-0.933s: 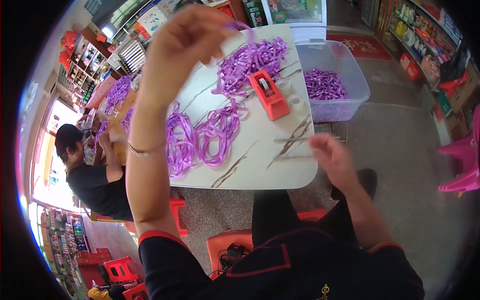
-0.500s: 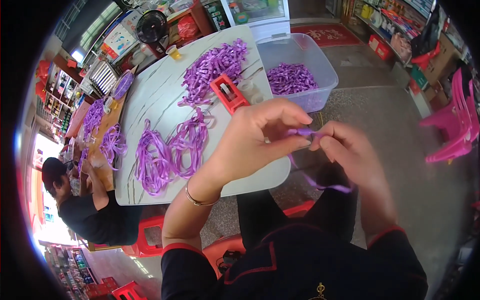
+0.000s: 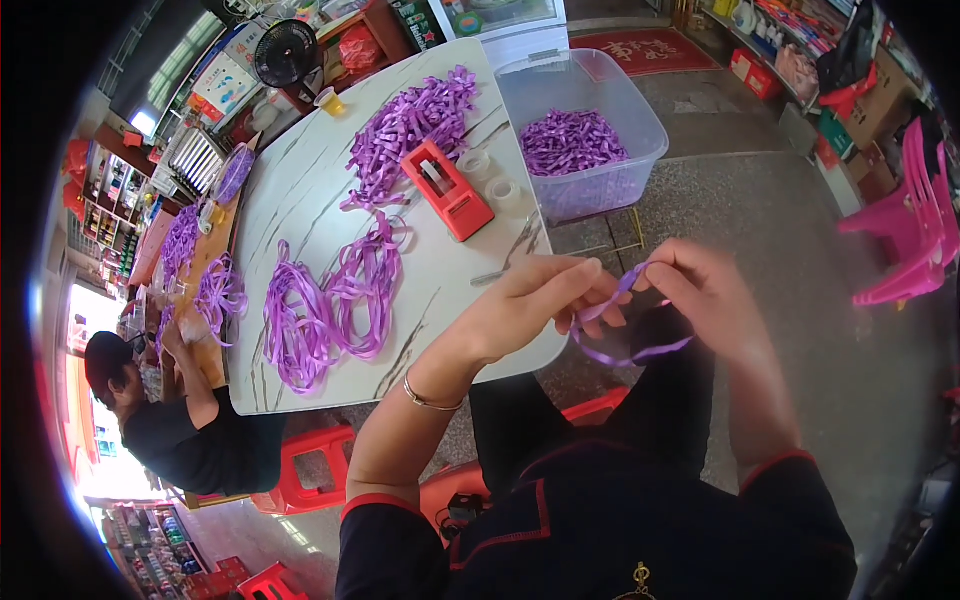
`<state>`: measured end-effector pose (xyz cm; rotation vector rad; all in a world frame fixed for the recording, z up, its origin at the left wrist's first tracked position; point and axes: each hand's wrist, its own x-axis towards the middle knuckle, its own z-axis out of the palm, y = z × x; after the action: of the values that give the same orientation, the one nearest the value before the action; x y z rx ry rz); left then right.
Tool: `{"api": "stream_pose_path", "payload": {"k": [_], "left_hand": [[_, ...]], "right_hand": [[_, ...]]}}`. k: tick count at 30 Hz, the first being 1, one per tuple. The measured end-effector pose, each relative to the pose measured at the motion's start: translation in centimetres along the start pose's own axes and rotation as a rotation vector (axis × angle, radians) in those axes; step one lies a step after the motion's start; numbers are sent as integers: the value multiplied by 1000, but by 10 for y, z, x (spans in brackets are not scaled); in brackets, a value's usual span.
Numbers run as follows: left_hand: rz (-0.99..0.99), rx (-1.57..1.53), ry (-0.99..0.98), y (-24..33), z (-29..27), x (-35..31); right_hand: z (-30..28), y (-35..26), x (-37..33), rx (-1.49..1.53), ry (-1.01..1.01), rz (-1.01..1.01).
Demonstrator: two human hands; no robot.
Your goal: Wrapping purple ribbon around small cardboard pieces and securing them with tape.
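Observation:
A narrow purple ribbon [image 3: 632, 357] hangs in a loop between my hands, beyond the table's near right corner. My right hand [image 3: 697, 297] pinches it between thumb and forefinger. My left hand [image 3: 550, 300] is closed loosely, its fingers curled around the other part of the ribbon; the palm side is partly hidden. On the white marbled table [image 3: 455, 320], two looped bundles of ribbon, a left one [image 3: 297, 320] and a right one [image 3: 365, 290], lie left of my hands. Farther back are a heap of short purple ribbon pieces [image 3: 415, 120] and a red tape dispenser [image 3: 447, 190].
A clear plastic bin [image 3: 600, 190] with purple pieces stands beyond the table's right edge. Small clear cups [image 3: 503, 190] sit by the dispenser, a cup of yellow liquid [image 3: 329, 102] at the back. A co-worker [image 3: 195, 420] handles ribbon at left. Pink chairs [image 3: 910, 240] stand right.
My left hand has turned and its thumb and finger no longer pinch the ribbon tip to tip. The ribbon now forms a wider loop between my hands. More of the tape dispenser shows.

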<state>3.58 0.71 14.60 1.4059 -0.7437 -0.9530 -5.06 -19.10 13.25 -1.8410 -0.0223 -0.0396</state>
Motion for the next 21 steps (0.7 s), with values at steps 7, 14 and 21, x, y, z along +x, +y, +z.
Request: {"api": "stream_pose_path", "payload": {"k": [7,14,21], "left_hand": [[41,52,39,-16,10,8],[91,24,101,-20,10,20],[142,55,271,-30,12,31]], "right_hand": [[3,7,-2,-54,65,-45],[10,16,-4,-82,476,-365],[36,22,-8,494,132,59]]}}
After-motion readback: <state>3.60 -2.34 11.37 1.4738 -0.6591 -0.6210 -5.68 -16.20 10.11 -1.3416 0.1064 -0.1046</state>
